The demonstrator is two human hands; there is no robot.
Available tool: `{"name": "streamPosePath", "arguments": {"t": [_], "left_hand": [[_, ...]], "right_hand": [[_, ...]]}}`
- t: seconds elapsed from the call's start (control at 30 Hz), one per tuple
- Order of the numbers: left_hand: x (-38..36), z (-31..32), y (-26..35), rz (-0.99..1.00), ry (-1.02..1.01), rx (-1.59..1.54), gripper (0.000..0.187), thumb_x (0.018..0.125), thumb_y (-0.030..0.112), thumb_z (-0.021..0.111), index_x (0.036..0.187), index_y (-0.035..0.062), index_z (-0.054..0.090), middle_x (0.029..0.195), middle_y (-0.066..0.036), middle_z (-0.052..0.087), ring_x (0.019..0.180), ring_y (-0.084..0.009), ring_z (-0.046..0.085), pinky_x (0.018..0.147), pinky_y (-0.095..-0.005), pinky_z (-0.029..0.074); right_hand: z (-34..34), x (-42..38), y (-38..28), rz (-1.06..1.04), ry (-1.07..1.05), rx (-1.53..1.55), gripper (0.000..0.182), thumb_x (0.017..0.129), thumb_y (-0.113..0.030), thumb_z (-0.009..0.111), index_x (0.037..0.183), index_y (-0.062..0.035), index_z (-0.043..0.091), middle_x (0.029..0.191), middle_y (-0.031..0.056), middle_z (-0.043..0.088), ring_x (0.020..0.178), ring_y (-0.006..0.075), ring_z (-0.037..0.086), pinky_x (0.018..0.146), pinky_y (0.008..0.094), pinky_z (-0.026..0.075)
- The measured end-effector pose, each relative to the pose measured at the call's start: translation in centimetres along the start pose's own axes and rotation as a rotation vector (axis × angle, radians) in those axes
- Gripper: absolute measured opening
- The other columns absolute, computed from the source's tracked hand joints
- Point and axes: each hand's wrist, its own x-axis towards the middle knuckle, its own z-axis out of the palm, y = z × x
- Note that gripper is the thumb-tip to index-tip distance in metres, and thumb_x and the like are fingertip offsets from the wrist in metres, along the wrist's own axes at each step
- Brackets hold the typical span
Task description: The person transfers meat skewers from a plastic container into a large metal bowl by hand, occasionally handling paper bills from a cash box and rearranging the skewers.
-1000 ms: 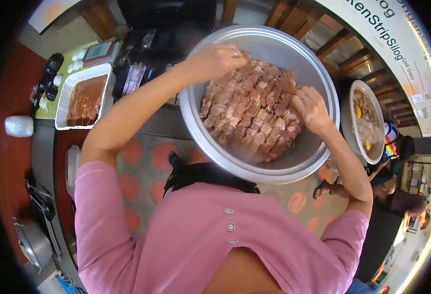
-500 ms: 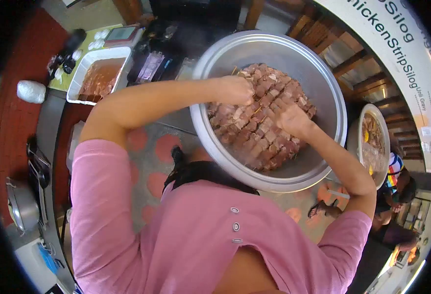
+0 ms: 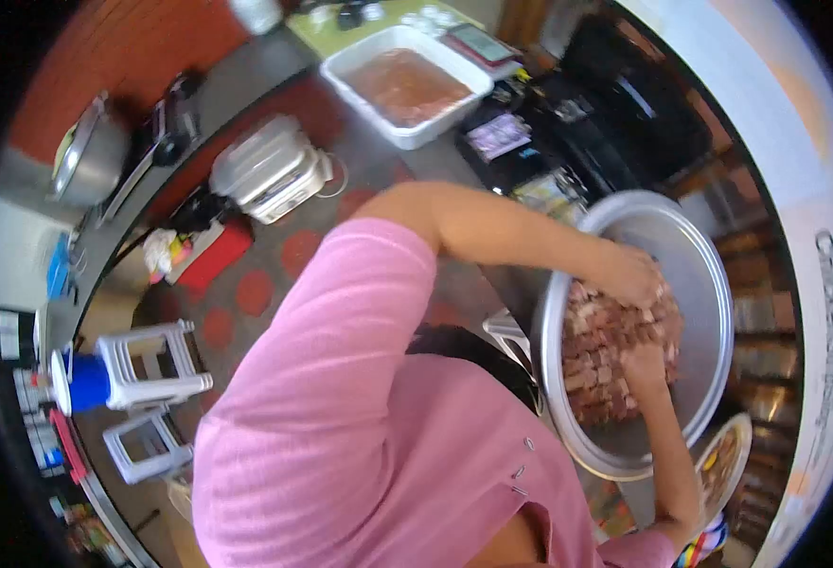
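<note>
A big round metal basin (image 3: 705, 284) stands at the right and holds a pile of raw meat skewers (image 3: 596, 364). My left hand (image 3: 632, 275) reaches across from the left and rests on the top of the pile, fingers curled down onto the skewers. Just below it, my right hand (image 3: 644, 363) sits in the middle of the pile with its fingers closed among the skewers. The picture is blurred, so the exact grip is hard to read. My pink shirt fills the lower middle of the view.
A white tray of marinated meat (image 3: 402, 85) sits on the counter at the top. A white lidded container (image 3: 270, 170), a metal pot (image 3: 85, 156) and white plastic stools (image 3: 147, 374) are to the left. A second bowl of food (image 3: 724, 459) lies below the basin.
The view has swung sharply, so the basin now sits at the right and the floor and stools show at the left. Both hands stay on the skewers, closer together.
</note>
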Motion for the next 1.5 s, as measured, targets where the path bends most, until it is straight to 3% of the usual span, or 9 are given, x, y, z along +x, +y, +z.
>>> {"name": "streamPosePath", "arguments": {"t": [0.1, 0.23, 0.37, 0.6, 0.83, 1.1, 1.17, 1.43, 1.5], "left_hand": [[-2.0, -7.7, 0.5, -0.141, 0.205, -0.181, 0.022, 0.078, 0.024, 0.059, 0.083, 0.0041, 0.067, 0.101, -0.011, 0.063, 0.099, -0.0275, 0.060, 0.082, -0.0406, 0.048], [-12.5, -15.2, 0.4, -0.565, 0.565, 0.025, 0.018, 0.070, 0.022, 0.071, 0.082, 0.0094, 0.070, 0.090, -0.004, 0.062, 0.086, -0.0261, 0.057, 0.073, -0.0375, 0.046], [-23.4, -18.2, -1.5, -1.027, 0.415, 0.399, 0.012, 0.070, 0.019, 0.072, 0.081, 0.0138, 0.072, 0.094, -0.005, 0.063, 0.098, -0.0253, 0.054, 0.084, -0.0420, 0.038], [-35.8, -23.6, -5.7, -1.547, 0.178, 0.489, 0.015, 0.069, 0.021, 0.073, 0.084, 0.0181, 0.075, 0.103, -0.005, 0.063, 0.107, -0.0286, 0.049, 0.095, -0.0488, 0.029], [-38.0, -24.8, -10.4, -1.451, 0.267, 0.413, 0.014, 0.070, 0.018, 0.072, 0.084, 0.0178, 0.075, 0.100, -0.006, 0.063, 0.104, -0.0283, 0.049, 0.094, -0.0472, 0.029], [-36.8, -27.3, -10.3, -1.414, 0.282, 0.325, 0.016, 0.068, 0.018, 0.075, 0.084, 0.0147, 0.073, 0.092, -0.005, 0.063, 0.097, -0.0259, 0.051, 0.093, -0.0445, 0.028], [-36.7, -28.0, -10.1, -1.529, 0.104, 0.134, 0.014, 0.067, 0.018, 0.075, 0.080, 0.0130, 0.073, 0.094, -0.004, 0.063, 0.097, -0.0256, 0.051, 0.093, -0.0447, 0.028], [-35.2, -18.4, -15.3, -1.337, -0.387, 0.165, 0.021, 0.064, 0.027, 0.074, 0.078, 0.0124, 0.071, 0.087, -0.010, 0.066, 0.108, -0.0292, 0.053, 0.096, -0.0493, 0.028], [-34.3, -18.1, -16.1, -1.381, -0.655, -0.008, 0.036, 0.084, 0.039, 0.057, 0.098, 0.0089, 0.071, 0.098, -0.013, 0.068, 0.112, -0.0316, 0.054, 0.098, -0.0512, 0.025]], "right_hand": [[-1.4, 0.8, 1.6, 0.062, 0.081, -0.070, 0.035, 0.076, -0.009, 0.058, 0.109, -0.0003, 0.059, 0.118, 0.0155, 0.058, 0.113, 0.0320, 0.051, 0.093, 0.0503, 0.043], [-10.5, 7.1, 2.5, 0.092, 0.162, 0.072, 0.032, 0.075, -0.006, 0.060, 0.106, 0.0011, 0.060, 0.113, 0.0161, 0.060, 0.106, 0.0339, 0.054, 0.087, 0.0448, 0.046], [-16.5, 16.5, 1.4, -0.030, 0.579, 0.337, 0.013, 0.073, -0.001, 0.065, 0.087, 0.0004, 0.065, 0.083, 0.0136, 0.058, 0.082, 0.0327, 0.055, 0.073, 0.0400, 0.045], [-17.0, 37.7, -3.0, -0.362, 0.696, 0.561, 0.006, 0.071, -0.011, 0.068, 0.075, -0.0060, 0.067, 0.083, 0.0103, 0.058, 0.083, 0.0298, 0.054, 0.073, 0.0402, 0.044], [-13.0, 53.4, -9.5, -0.419, 0.532, 0.526, 0.010, 0.068, -0.017, 0.066, 0.072, -0.0087, 0.071, 0.090, 0.0123, 0.062, 0.088, 0.0304, 0.058, 0.075, 0.0429, 0.047], [-13.4, 56.1, -10.1, -0.414, 0.432, 0.411, 0.015, 0.072, -0.015, 0.060, 0.080, -0.0059, 0.069, 0.094, 0.0080, 0.062, 0.098, 0.0260, 0.054, 0.081, 0.0414, 0.043], [-13.6, 56.5, -8.7, -0.339, 0.574, 0.397, 0.015, 0.072, -0.016, 0.061, 0.083, -0.0064, 0.066, 0.091, 0.0074, 0.062, 0.095, 0.0254, 0.055, 0.080, 0.0399, 0.043], [-17.5, 54.3, -2.5, -0.146, 0.761, 0.766, 0.011, 0.073, -0.008, 0.065, 0.076, -0.0038, 0.055, 0.072, 0.0116, 0.058, 0.073, 0.0301, 0.056, 0.070, 0.0406, 0.044], [-18.4, 53.6, -1.8, -0.093, 0.793, 0.747, 0.011, 0.075, -0.007, 0.065, 0.078, -0.0032, 0.055, 0.073, 0.0116, 0.059, 0.071, 0.0278, 0.057, 0.067, 0.0378, 0.046]]}}
